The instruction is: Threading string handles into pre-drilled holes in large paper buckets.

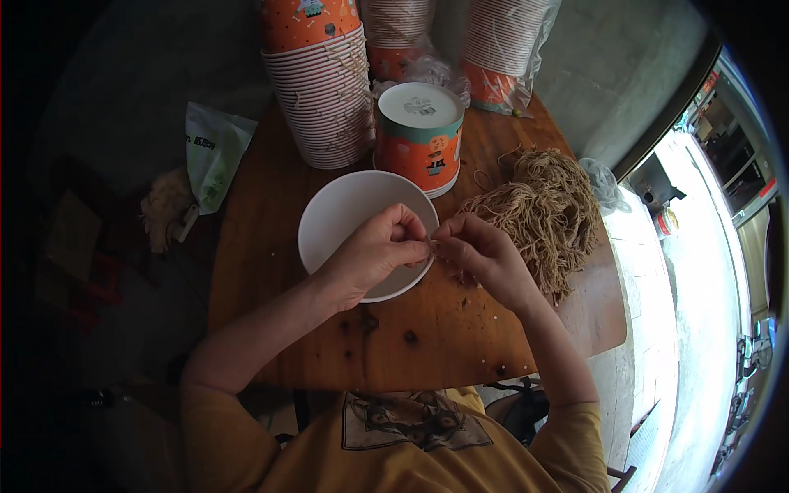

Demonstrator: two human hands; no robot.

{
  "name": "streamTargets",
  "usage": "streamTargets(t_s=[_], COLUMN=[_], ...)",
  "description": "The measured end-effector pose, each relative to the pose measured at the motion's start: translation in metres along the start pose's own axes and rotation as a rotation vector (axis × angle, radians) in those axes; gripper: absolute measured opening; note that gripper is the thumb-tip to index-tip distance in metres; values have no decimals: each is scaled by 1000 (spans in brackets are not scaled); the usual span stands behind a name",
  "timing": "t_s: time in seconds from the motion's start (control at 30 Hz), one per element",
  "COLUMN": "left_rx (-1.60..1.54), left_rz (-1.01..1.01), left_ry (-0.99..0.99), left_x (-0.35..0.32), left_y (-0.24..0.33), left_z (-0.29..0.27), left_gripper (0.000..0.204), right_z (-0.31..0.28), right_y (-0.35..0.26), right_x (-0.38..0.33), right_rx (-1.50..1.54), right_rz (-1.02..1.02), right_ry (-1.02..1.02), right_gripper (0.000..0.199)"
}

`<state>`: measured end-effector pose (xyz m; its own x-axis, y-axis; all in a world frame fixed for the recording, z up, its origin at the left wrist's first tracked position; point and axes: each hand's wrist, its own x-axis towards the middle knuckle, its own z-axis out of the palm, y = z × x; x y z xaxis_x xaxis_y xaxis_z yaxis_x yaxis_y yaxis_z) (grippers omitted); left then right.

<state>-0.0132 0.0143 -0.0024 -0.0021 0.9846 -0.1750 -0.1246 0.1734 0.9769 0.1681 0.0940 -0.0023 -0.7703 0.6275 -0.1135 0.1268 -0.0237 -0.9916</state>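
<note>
A white round paper tub (337,209) stands on the table with its mouth up. My left hand (374,251) reaches over its near right rim, thumb and fingers pinched together. Just outside that rim, my right hand (485,251) is closed in a pinch too, and the fingertips of both hands nearly meet. Between them shows a small bit of what looks like thin brown twine; the fingers mostly hide it. To the right of my right hand lies a loose heap of brown twine (551,209).
Behind the tub sits an upturned orange-and-green paper tub (421,148). A tall stack of tubs (320,103) rises at the back left, twine hanging along it. Plastic-wrapped stacks (505,49) stand farther back. A white-and-green bag (215,152) hangs beyond the wooden table's (271,296) left edge.
</note>
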Motion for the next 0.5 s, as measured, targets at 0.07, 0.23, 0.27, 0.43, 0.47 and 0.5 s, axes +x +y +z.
streamTargets(t_s=[0.07, 0.23, 0.27, 0.43, 0.47, 0.5], left_rx=[-8, -4, 69, 162, 212, 262], left_rz=[10, 4, 20, -41, -54, -67], left_ry=[-6, -8, 11, 11, 3, -4], left_x=[0, -3, -4, -6, -4, -3], left_y=[0, 0, -1, 0, 1, 2], left_z=[0, 1, 2, 4, 4, 3], left_gripper=[16, 16, 18, 21, 19, 16], right_z=[3, 11, 13, 17, 17, 18], right_y=[4, 15, 15, 21, 23, 25], right_x=[-3, -3, -4, -2, -2, -1], right_rx=[-73, -488, -488, -396, -286, -286], right_rz=[-80, -483, -476, -402, -308, -308], right_ry=[59, 233, 271, 280, 266, 267], right_gripper=[12, 13, 14, 9, 8, 8])
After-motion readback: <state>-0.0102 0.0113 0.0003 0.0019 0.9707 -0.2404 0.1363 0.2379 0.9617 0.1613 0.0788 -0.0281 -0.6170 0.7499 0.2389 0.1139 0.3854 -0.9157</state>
